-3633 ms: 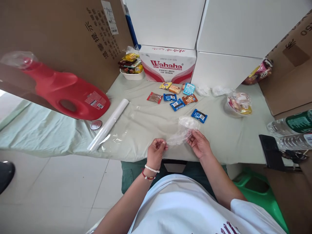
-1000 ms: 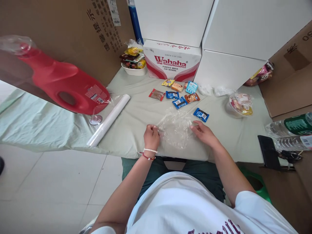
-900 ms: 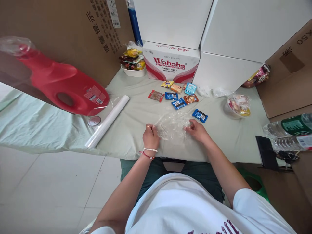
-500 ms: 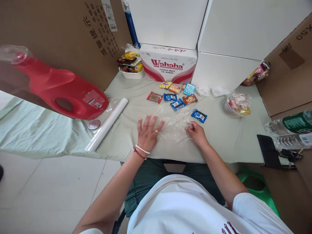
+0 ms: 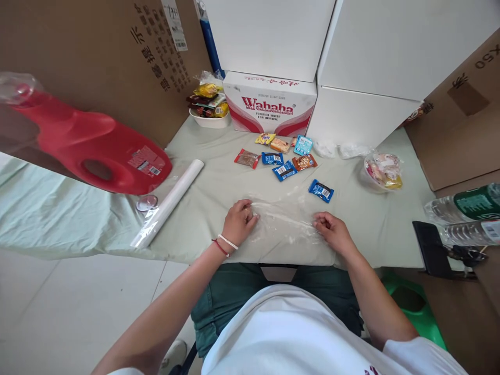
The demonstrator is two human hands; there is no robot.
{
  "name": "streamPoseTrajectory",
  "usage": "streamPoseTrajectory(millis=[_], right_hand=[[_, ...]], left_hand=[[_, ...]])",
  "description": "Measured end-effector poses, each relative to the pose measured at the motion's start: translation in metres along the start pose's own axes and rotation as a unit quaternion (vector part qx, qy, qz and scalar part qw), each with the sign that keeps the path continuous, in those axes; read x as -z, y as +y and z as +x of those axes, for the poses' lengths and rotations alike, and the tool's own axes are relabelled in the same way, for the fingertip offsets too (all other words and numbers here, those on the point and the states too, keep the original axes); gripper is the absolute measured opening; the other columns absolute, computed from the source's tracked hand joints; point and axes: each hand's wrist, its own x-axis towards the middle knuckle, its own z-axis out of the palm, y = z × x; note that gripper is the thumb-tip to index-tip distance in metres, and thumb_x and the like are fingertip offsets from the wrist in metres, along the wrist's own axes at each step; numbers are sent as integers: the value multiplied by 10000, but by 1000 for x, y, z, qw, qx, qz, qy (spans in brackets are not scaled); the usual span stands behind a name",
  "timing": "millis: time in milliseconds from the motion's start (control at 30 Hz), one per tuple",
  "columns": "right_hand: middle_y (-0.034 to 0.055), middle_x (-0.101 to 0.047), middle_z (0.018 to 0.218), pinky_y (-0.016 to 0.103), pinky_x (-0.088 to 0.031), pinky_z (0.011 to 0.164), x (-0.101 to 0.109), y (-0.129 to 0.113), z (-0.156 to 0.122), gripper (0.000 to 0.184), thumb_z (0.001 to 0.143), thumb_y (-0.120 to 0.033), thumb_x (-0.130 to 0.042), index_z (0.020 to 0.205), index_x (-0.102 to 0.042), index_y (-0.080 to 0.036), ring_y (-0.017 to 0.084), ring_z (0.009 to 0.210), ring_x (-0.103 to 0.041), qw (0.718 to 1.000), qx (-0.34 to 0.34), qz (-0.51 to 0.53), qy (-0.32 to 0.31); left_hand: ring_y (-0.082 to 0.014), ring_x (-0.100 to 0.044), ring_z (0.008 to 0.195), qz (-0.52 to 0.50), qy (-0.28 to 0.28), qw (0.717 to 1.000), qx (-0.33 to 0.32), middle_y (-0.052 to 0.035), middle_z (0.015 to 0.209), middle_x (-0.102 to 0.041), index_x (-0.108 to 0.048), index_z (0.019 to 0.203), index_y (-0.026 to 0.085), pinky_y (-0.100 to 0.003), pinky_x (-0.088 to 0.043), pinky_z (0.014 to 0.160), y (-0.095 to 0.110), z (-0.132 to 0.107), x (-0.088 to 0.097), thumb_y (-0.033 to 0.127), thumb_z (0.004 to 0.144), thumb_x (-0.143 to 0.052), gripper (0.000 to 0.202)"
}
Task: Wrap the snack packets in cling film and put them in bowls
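A sheet of clear cling film (image 5: 287, 224) lies stretched flat on the pale green table (image 5: 219, 192) in front of me. My left hand (image 5: 239, 223), with bead bracelets at the wrist, pinches the film's left edge with curled fingers. My right hand (image 5: 332, 230) pinches its right edge. Just beyond the film lies a blue snack packet (image 5: 320, 190), and farther back a cluster of several small snack packets (image 5: 283, 156).
A roll of cling film (image 5: 167, 203) lies at the left beside a red detergent jug (image 5: 94, 151). A bowl of snacks (image 5: 211, 107) and a Wahaha box (image 5: 269, 107) stand at the back. A film-covered bowl (image 5: 383, 169) sits right; bottles (image 5: 464, 213) and a phone (image 5: 432, 247) far right.
The crumpled film has been pulled apart and laid flat on the table. My left hand went from flat and spread to pinching the edge; my right hand moved right and nearer me.
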Motion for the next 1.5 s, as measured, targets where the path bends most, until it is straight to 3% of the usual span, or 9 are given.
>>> streamPoseTrajectory(millis=[233,467,700,833,933,1067,1300,1400,1500], right_hand=[[-42,-556,635,264,-344,483,41,5,-6,522,671,-613,-817,961,-716,-191,124,519,-464,998,-46,-36,32],[46,-702,807,325,-468,670,42,-61,79,281,862,-461,-668,971,-757,-218,197,706,-593,969,110,-215,50],[153,-536,1538,371,-494,920,-13,-119,197,716,828,-123,-630,1532,-530,-203,328,1190,-629,803,183,-563,-64],[188,-675,1312,370,-492,853,-22,-133,218,518,865,-207,-666,1381,-662,-172,335,1101,-653,760,125,-634,-69],[144,-736,1072,364,-493,821,-7,-148,195,366,845,-257,-706,1196,-750,-163,283,950,-660,841,132,-524,-23],[73,-703,878,363,-515,733,22,-166,107,485,828,-471,-747,1225,-746,-193,217,784,-641,978,150,-115,-82],[97,-764,921,304,-562,716,-24,-135,-36,428,721,-494,-885,1022,-816,-198,223,829,-713,849,67,16,-524],[25,-751,860,238,-526,600,-41,-106,-11,399,736,-451,-870,1056,-778,-230,158,694,-677,895,-28,65,-441],[-3,-649,646,244,-546,591,-25,-89,44,227,770,-375,-831,766,-683,-203,146,613,-637,962,-70,188,-183]], left_hand=[[-354,-444,1471,170,-56,978,-107,-158,1539,-553,-654,1346,220,-569,-317,1218,-3,-10,6,393,907,-573,479],[-341,-309,1579,217,-137,960,-110,-140,1725,-279,-449,1582,223,-646,-124,1273,3,-12,12,295,844,-567,751],[-327,-391,1541,201,-94,969,-105,-120,1670,-407,-496,1558,288,-675,-94,1278,4,-12,7,431,1046,-410,539],[-379,-405,1525,201,-89,970,-100,-142,1666,-407,-450,1591,296,-722,-69,1265,7,-12,5,549,988,-534,659],[-382,-381,1538,205,-93,969,-99,-137,1685,-373,-430,1601,296,-726,-52,1263,8,-12,4,572,969,-561,703],[-373,-356,1551,215,-99,966,-100,-136,1700,-339,-445,1592,282,-727,-30,1259,8,-13,4,582,979,-540,690],[-367,-341,1560,243,-108,958,-105,-144,1709,-313,-436,1594,289,-720,-33,1256,6,-11,2,618,969,-535,714],[-375,-318,1570,255,-117,954,-103,-161,1717,-280,-345,1639,249,-721,-30,1256,5,-11,1,700,934,-536,858],[-374,-295,1580,270,-125,950,-90,-189,1719,-250,-218,1674,172,-709,-34,1265,6,-12,0,737,903,-545,1010]])
